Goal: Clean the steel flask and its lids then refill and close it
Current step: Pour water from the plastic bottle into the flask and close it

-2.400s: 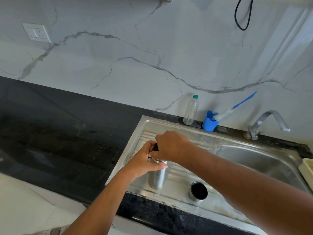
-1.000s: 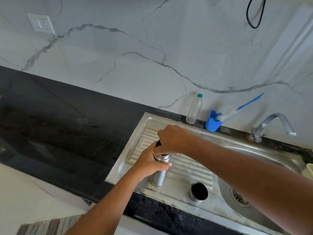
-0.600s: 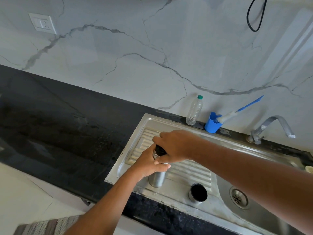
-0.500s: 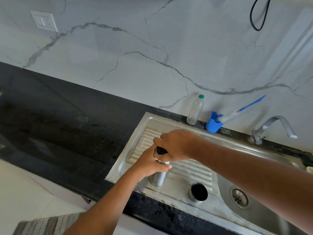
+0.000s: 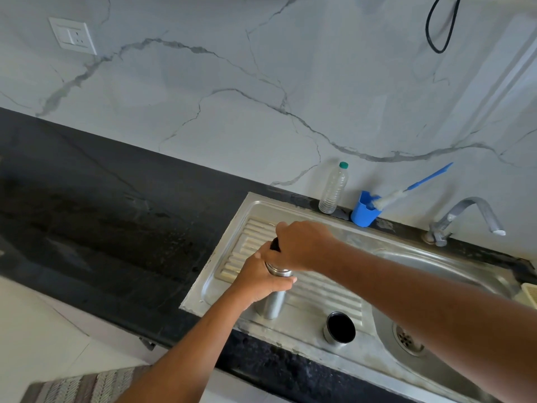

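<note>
Flask [image 5: 273,305] upright on drainboard [image 5: 325,292], left hand [image 5: 258,283] gripping its neck, right hand [image 5: 302,245] clasping black lid [image 5: 274,245], mostly hidden

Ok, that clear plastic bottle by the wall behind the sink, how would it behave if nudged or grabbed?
The plastic bottle is tall and narrow and looks see-through with no obvious liquid, so it's probably light and tips easily when nudged. Its thin ribbed walls would likely flex under a grip. Lying down, it would probably roll.
</note>
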Available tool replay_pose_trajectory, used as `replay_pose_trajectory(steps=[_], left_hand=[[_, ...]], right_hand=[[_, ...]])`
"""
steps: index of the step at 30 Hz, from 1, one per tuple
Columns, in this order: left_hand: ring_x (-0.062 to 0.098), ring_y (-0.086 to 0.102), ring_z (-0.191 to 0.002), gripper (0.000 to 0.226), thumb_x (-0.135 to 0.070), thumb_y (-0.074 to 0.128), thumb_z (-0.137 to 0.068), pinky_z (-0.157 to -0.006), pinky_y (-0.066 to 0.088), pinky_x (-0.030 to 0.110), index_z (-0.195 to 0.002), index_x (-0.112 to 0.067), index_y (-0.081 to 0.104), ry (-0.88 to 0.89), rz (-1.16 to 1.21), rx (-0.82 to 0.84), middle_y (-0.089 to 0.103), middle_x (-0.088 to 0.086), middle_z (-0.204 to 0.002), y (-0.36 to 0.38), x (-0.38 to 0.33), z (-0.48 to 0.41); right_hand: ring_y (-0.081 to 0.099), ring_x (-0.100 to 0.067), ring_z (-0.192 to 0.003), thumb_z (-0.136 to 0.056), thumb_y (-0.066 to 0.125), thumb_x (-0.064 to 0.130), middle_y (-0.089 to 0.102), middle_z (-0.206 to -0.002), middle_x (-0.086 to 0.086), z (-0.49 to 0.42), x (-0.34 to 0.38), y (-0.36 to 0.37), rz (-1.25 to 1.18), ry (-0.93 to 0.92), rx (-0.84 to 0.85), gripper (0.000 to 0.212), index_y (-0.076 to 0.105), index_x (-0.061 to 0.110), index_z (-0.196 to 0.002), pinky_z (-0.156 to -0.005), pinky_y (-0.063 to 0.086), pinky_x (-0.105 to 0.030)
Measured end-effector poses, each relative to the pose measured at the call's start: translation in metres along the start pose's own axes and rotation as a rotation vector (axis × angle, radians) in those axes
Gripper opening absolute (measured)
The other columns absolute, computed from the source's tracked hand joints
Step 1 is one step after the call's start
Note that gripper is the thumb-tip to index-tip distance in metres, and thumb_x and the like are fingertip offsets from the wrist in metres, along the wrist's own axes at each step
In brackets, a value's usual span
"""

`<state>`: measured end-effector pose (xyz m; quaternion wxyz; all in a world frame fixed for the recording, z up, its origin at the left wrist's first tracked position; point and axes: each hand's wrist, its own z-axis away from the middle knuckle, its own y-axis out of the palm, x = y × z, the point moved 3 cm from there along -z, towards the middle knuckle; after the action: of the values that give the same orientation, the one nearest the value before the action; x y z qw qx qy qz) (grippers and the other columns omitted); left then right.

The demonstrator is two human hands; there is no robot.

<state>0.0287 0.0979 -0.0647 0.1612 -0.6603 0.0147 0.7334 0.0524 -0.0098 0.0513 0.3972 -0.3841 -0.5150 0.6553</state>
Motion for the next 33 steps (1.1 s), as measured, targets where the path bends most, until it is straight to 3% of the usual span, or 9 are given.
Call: replay_pose_trajectory(steps=[5, 8, 11, 15, 18, 23, 28, 30, 33], left_hand=[[0.009, 0.072, -0.105, 0.061, -0.018, 0.090, -0.071, -0.091, 0.057, 0.033, -0.122, -0.035, 0.061, 0.002, 0.019, 0.060, 0.075, -0.009, -0.110, -0.003, 0.004, 0.001], [0.007, 0.071, -0.101, 0.057, -0.014, 0.089, -0.074, -0.086, 0.054, 0.027, -0.118, -0.036, 0.062, 0.003, 0.015, 0.050, 0.075, -0.010, -0.106, -0.003, 0.004, 0.002], [0.006, 0.072, -0.097, 0.054, -0.013, 0.088, -0.074, -0.086, 0.058, 0.031, -0.115, -0.036, 0.062, 0.017, -0.002, 0.007, 0.075, -0.011, -0.103, -0.002, 0.005, 0.004], [0.006, 0.072, -0.085, 0.054, -0.025, 0.088, -0.067, -0.079, 0.063, 0.040, -0.113, -0.034, 0.061, 0.034, -0.061, -0.099, 0.075, -0.010, -0.092, 0.008, 0.002, 0.002], [0.004, 0.072, -0.080, 0.054, -0.030, 0.090, -0.065, -0.073, 0.064, 0.039, -0.110, -0.034, 0.061, 0.040, -0.065, -0.152, 0.074, -0.012, -0.090, 0.014, 0.001, 0.000], [-0.003, 0.069, -0.086, 0.054, -0.018, 0.088, -0.074, -0.074, 0.060, 0.022, -0.112, -0.040, 0.057, 0.059, -0.061, -0.128, 0.072, -0.021, -0.095, 0.010, 0.007, 0.007], [0.003, 0.071, -0.095, 0.060, -0.019, 0.090, -0.072, -0.086, 0.061, 0.032, -0.120, -0.037, 0.060, 0.069, -0.020, -0.129, 0.074, -0.016, -0.105, 0.010, 0.007, 0.008], [0.003, 0.071, -0.095, 0.061, -0.020, 0.091, -0.072, -0.084, 0.061, 0.029, -0.121, -0.037, 0.059, 0.070, -0.011, -0.131, 0.074, -0.017, -0.104, 0.010, 0.006, 0.008], [0.001, 0.071, -0.093, 0.058, -0.020, 0.092, -0.073, -0.082, 0.061, 0.028, -0.117, -0.037, 0.058, 0.073, -0.017, -0.127, 0.073, -0.019, -0.101, 0.009, 0.005, 0.011]], right_hand=[[0.060, -0.020, -0.075, -0.086, 0.047, 0.079, 0.061, -0.094, 0.007, 0.003, -0.022, -0.006, 0.143, -0.502, -0.026, 0.063, 0.044, 0.028, -0.124, -0.065, 0.052, -0.035], [0.060, -0.020, -0.074, -0.088, 0.042, 0.079, 0.063, -0.095, 0.007, -0.001, -0.025, 0.001, 0.181, -0.604, -0.114, 0.063, 0.046, 0.027, -0.124, -0.062, 0.048, -0.032], [0.061, -0.025, -0.071, -0.084, 0.039, 0.077, 0.065, -0.086, 0.005, -0.002, -0.021, 0.014, 0.144, -0.481, -0.212, 0.061, 0.049, 0.025, -0.113, -0.059, 0.048, -0.031], [0.060, -0.028, -0.066, -0.084, 0.046, 0.075, 0.057, -0.068, 0.003, 0.009, -0.013, 0.031, -0.084, 0.035, -0.359, 0.052, 0.042, 0.024, -0.093, -0.057, 0.040, -0.029], [0.057, -0.026, -0.067, -0.081, 0.044, 0.079, 0.052, -0.067, 0.005, 0.016, -0.006, 0.033, -0.224, 0.303, -0.291, 0.059, 0.044, 0.022, -0.092, -0.056, 0.042, -0.031], [0.060, -0.019, -0.081, -0.070, 0.054, 0.091, 0.059, -0.085, 0.005, 0.020, -0.019, 0.024, -0.313, 0.106, -0.002, 0.076, 0.046, 0.022, -0.102, -0.065, 0.049, -0.034], [0.051, -0.005, -0.118, -0.082, 0.077, 0.048, 0.053, -0.131, 0.015, 0.023, -0.034, 0.008, -0.360, -0.275, -0.002, 0.068, 0.045, 0.042, -0.142, -0.097, 0.044, -0.026], [0.057, -0.008, -0.110, -0.081, 0.077, 0.039, 0.060, -0.120, 0.012, 0.020, -0.031, 0.006, -0.315, -0.303, -0.034, 0.057, 0.055, 0.043, -0.133, -0.093, 0.049, -0.028], [0.061, -0.016, -0.083, -0.073, 0.072, 0.070, 0.061, -0.088, 0.005, 0.016, -0.020, 0.000, -0.248, -0.043, -0.046, 0.054, 0.062, 0.026, -0.102, -0.064, 0.050, -0.031]])
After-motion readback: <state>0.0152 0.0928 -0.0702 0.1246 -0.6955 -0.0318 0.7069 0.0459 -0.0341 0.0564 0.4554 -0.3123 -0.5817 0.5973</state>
